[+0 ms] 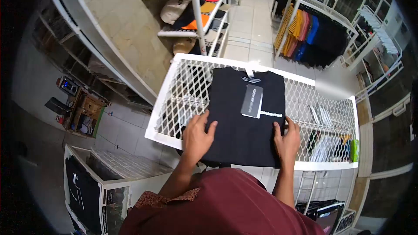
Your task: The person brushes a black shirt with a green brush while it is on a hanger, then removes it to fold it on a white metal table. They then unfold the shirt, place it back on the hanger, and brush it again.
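Note:
A folded black shirt [244, 141] lies on the white mesh-topped table [339, 166], its collar at the far side. A dark grey tag [251, 100] rests on its upper part, and small white lettering shows to the right of the tag. My left hand [199, 135] touches the shirt's left edge with fingers apart. At the right edge, my right hand [287, 140] rests with thumb on the cloth and its fingers spread from the thumb. Neither hand grips the shirt visibly.
Beyond the table's left end stands a white shelf [198, 17] with folded clothes. Hanging garments [305, 30] fill a rack at the back right. A green box [355, 150] sits at the table's right end. A display case [115, 204] stands at the lower left.

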A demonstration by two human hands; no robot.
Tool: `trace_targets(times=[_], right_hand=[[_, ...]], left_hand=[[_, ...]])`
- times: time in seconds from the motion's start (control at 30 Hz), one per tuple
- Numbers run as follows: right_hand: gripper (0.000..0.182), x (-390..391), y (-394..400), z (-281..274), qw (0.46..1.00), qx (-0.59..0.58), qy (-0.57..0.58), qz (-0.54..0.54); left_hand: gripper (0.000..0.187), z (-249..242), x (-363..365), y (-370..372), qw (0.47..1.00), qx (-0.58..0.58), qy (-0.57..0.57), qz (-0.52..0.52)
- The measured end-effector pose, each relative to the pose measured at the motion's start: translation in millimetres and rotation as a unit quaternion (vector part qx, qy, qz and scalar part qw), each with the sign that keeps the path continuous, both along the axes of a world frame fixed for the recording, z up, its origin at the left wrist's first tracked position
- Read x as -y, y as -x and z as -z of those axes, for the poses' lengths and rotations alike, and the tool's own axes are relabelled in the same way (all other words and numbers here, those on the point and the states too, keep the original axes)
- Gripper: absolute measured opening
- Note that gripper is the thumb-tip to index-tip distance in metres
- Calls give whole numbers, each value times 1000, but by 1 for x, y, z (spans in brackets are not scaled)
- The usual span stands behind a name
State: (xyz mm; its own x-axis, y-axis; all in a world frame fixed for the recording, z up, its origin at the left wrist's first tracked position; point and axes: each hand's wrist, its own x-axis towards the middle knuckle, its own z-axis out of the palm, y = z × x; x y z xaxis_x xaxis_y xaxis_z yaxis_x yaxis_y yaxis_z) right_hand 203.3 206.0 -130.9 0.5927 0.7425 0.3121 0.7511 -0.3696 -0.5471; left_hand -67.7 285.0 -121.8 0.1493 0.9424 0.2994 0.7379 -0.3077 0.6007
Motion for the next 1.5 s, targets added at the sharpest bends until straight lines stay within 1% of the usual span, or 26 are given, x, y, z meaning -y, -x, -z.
trace_targets(times=[0.07,0.13,0.23,0.3,0.33,0.4,0.47,0.53,0.6,0.67,0.8,0.87,0.97,1.0,1.03,1.07,1.1,1.13,1.17,1.2,1.27,1.3,1.37,1.43,1.47,1.5], right_hand=[[44,-3,-8,-6,1000,-8,22,-21],[38,-6,-11,-15,996,-54,68,-26],[32,-3,-16,-13,996,-54,67,-18],[28,2,-15,-14,996,-83,44,9],[26,8,-15,-17,996,-74,39,28],[24,21,-20,-23,996,-63,25,65],[24,36,-31,-20,994,-42,19,96],[25,47,-41,-17,993,-46,-20,108],[25,57,-52,-18,991,-8,1,132],[26,62,-56,-28,986,-15,19,163],[27,75,-82,-26,980,2,18,196],[29,81,-94,-25,977,-1,86,196],[36,78,-115,-10,985,-114,48,123],[40,72,-129,-4,983,-159,41,88],[49,64,-135,-10,968,-241,54,54],[49,55,-136,-15,968,-240,57,47],[50,45,-137,-19,964,-262,25,31],[52,37,-140,-21,958,-286,-7,16],[51,29,-150,-22,941,-336,16,-29],[51,22,-156,-20,941,-336,17,-34],[48,8,-165,-14,918,-393,-11,-57],[46,2,-166,-15,927,-370,14,-60],[41,-10,-181,6,920,-383,-7,-86],[40,-9,-171,-14,916,-392,-9,-91],[39,-9,-168,-23,910,-396,-49,-115],[39,-8,-165,-36,901,-401,-91,-136]], left_hand=[[42,-5,-1,-3,998,11,55,-13],[41,-8,-3,-6,996,32,80,-3],[41,-2,-7,-10,997,37,63,10],[41,1,-10,-13,993,87,75,38],[41,1,-9,-16,992,86,78,44],[44,1,-6,-29,982,148,88,76],[46,7,-5,-42,973,180,87,119],[46,6,-3,-54,966,181,101,154],[47,8,-3,-66,959,184,111,183],[47,8,-1,-79,942,220,151,202],[52,4,8,-95,928,218,189,233],[56,4,11,-101,925,205,204,247],[65,3,10,-108,933,168,203,246],[76,-6,6,-109,923,150,253,247],[81,4,1,-113,911,195,263,249],[87,15,-4,-119,898,242,271,248],[93,17,-8,-125,853,331,316,250],[90,-12,-5,-132,836,380,336,209],[86,-17,-12,-139,805,413,380,192],[83,-20,-21,-145,770,445,423,176],[50,-14,-41,-158,746,465,438,189],[44,-12,-51,-165,745,449,458,183],[33,-14,-65,-178,745,414,494,172],[33,-21,-65,-178,750,412,480,194],[33,-29,-66,-178,753,411,466,218],[31,-53,-55,-177,770,419,446,179]])
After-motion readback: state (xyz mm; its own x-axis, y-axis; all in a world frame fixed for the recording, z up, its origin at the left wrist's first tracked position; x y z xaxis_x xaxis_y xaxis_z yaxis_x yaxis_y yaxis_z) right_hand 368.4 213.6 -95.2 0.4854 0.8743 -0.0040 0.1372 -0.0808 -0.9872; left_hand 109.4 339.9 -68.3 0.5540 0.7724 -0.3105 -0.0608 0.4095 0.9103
